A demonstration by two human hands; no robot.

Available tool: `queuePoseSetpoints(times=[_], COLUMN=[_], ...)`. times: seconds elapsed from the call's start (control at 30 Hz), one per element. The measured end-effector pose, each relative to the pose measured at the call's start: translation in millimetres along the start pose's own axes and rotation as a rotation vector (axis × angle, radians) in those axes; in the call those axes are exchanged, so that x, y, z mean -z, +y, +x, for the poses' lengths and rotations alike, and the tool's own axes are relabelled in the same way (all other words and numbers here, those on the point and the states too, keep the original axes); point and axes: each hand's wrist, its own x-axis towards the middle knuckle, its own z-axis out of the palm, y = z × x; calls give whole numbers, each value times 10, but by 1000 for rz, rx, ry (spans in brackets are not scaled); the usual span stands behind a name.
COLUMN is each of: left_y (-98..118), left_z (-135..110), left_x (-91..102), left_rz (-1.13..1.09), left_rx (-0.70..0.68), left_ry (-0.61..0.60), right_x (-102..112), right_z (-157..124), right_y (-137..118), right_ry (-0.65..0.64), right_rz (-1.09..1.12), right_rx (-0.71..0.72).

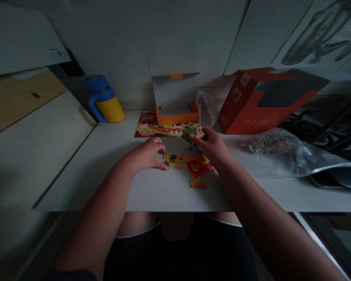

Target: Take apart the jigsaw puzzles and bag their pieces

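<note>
A partly joined jigsaw with a red lion on yellow lies on the white table in front of me. My left hand rests curled on the table, its fingertips pressing the jigsaw's left edge. My right hand is closed on a small stack of puzzle pieces, held just above the far end of the jigsaw. A colourful picture sheet lies flat behind my hands.
A blue and yellow jug stands at the back left. A small open orange box sits on the picture sheet; a large red box lies at the back right. Clear plastic bags lie at right.
</note>
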Motion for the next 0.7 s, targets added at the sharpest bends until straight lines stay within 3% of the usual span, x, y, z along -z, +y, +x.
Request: queuePoseSetpoints(times=[0.13, 0.23, 0.47, 0.7], left_y=[7, 11, -18, -69], left_z=[37, 66, 69, 80], left_x=[-14, -36, -63, -108], left_rz=[-36, -51, -159, -189], left_rx=[49, 82, 119, 24], left_ry=[-69, -76, -72, -77], right_x=[-51, -86, -120, -110], right_z=[-111, -195, -207, -214], right_y=[-80, -137, -129, -171], right_ry=[-312, -471, -498, -514], right_rz=[397, 518, 517, 482], right_rx=[-302, -400, -397, -382])
